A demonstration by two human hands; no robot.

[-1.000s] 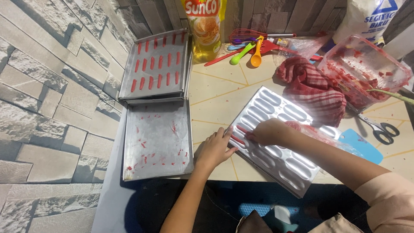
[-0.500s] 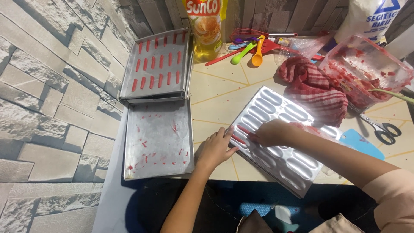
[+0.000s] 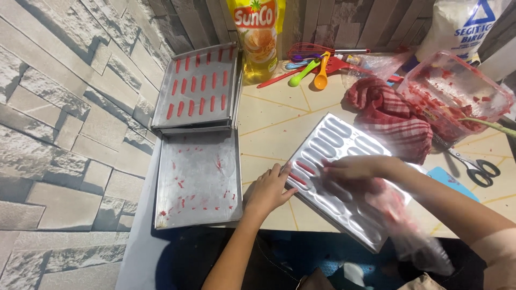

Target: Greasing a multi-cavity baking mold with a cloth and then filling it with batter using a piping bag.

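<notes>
At the far left I see two metal trays (image 3: 196,180), the upper one carrying rows of red strips. My left hand (image 3: 269,189) lies flat, fingers spread, holding the near-left edge of the ridged mould tray (image 3: 344,177), whose long axis runs diagonally across the counter (image 3: 269,115). My right hand (image 3: 352,167), closed around a clear piping bag (image 3: 400,220), is nearer, tip over the leftmost grooves.

I'm seeing a grey stone-patterned wall (image 3: 59,134) running along the left and back, meeting a beige tabletop (image 3: 269,115) crossed by yellow lines, under even indoor light.
</notes>
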